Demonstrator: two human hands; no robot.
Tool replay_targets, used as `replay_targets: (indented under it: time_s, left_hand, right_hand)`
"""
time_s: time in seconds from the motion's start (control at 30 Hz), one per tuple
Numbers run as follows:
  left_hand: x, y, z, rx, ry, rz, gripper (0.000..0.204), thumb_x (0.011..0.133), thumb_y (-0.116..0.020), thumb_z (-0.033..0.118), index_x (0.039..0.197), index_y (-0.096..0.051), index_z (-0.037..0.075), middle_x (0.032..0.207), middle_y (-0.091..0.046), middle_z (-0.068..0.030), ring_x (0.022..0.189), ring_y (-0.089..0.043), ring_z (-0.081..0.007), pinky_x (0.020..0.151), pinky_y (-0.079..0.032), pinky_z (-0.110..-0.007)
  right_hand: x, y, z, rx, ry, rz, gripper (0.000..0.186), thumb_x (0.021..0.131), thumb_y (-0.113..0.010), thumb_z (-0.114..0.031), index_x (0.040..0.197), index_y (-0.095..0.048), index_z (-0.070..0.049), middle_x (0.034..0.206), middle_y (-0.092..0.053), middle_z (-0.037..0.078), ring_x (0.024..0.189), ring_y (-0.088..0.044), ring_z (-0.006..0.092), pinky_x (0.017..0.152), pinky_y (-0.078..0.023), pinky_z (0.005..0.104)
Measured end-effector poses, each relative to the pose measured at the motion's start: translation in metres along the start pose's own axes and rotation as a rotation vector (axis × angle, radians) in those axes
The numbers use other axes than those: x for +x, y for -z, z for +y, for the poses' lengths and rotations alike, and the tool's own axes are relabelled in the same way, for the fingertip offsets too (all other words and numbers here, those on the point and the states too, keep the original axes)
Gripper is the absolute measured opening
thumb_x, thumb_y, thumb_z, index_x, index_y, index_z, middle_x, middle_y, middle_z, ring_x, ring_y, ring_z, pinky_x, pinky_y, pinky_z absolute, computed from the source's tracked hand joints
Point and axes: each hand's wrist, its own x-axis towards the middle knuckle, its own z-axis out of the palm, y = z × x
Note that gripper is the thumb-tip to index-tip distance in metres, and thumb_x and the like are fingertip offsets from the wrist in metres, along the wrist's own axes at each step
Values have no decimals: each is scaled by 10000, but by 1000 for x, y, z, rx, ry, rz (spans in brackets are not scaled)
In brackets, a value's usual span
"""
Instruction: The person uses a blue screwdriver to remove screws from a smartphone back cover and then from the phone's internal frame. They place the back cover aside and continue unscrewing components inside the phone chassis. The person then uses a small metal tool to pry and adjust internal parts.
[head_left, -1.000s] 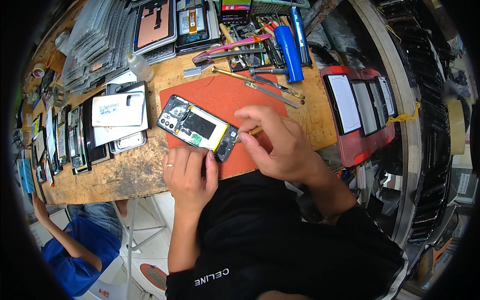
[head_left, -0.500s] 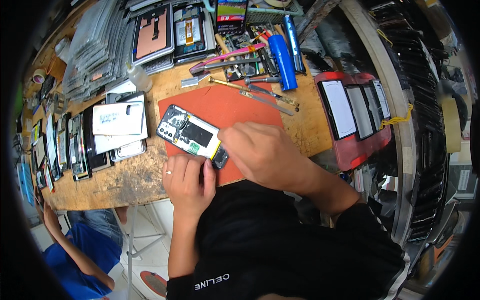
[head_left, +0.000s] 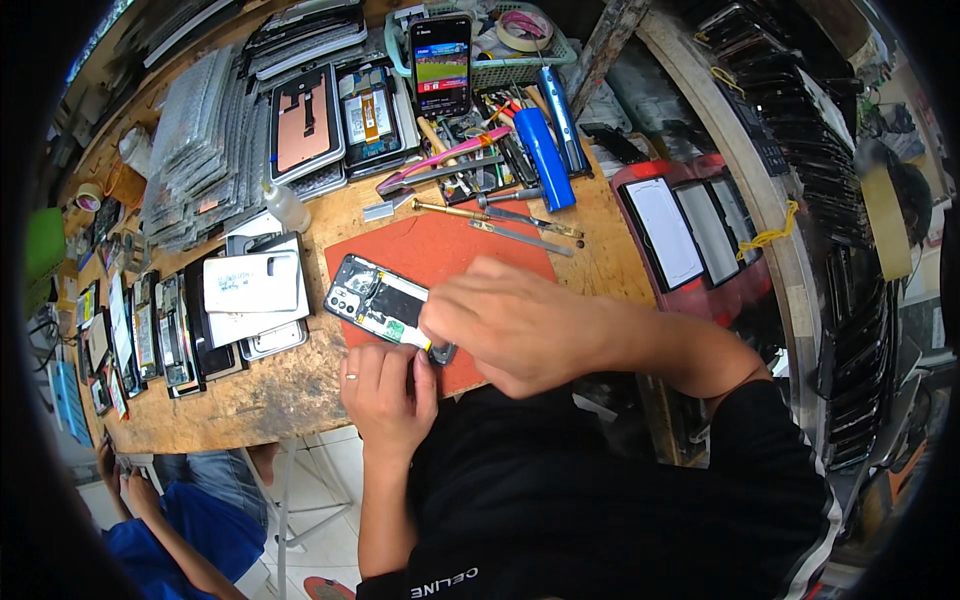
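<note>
A phone [head_left: 375,300] with its back off, showing black panels and a green patch, lies tilted on an orange mat [head_left: 372,236]. My left hand [head_left: 388,395], a ring on one finger, has curled fingers against the phone's near edge, gripping it. My right hand [head_left: 505,330] is closed over the phone's right end, hiding that part and whatever is between its fingertips. Beyond the mat lie slim metal blades [head_left: 520,238], a brass-coloured tool [head_left: 440,208] and a blue cylinder [head_left: 540,160].
Phones [head_left: 250,285] and stacked bubble-wrap sheets [head_left: 185,150] crowd the left of the wooden bench [head_left: 250,400]. A lit phone [head_left: 440,70] stands at the back among tools. A red case with panels [head_left: 660,230] sits right. Another person [head_left: 200,520] in blue sits lower left.
My right hand has moved left and closed over the phone's end; a small stick seen in it earlier is now hidden. The whole view has shifted, showing more of the back.
</note>
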Motion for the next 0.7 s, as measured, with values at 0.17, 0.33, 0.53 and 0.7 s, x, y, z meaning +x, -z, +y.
replay_targets:
  time_s: [0.17,0.33,0.53,0.7]
  left_hand:
    - [3,2,3,-4,-23,2,76,895,-749,56,921,-681,34,871,-625,-131,806,-599,-339,735,-460,-460]
    - [4,3,4,-14,11,-2,70,904,-749,63,925,-685,43,873,-631,-124,841,-601,-338,794,-456,-455]
    - [24,6,21,77,27,12,86,919,-745,99,993,-712,71,932,-658,-94,968,-606,-311,887,-428,-467]
    - [21,-11,18,0,51,-71,117,928,-739,92,1038,-707,66,961,-645,-102,961,-598,-331,876,-429,-470]
  right_hand:
    - [-5,-20,4,-83,81,230,361,738,-762,-112,1031,-571,-23,982,-643,144,903,-643,323,815,-429,437]
    - [-5,-19,1,-77,76,247,374,743,-757,-103,1052,-565,-18,969,-624,133,892,-625,326,812,-427,433]
    - [-5,-19,2,-21,81,254,362,752,-765,-103,1039,-562,-15,916,-618,127,851,-627,323,814,-433,436]
    - [-6,-22,1,52,59,261,325,780,-749,-97,1028,-556,-14,895,-616,135,840,-632,329,812,-439,439]
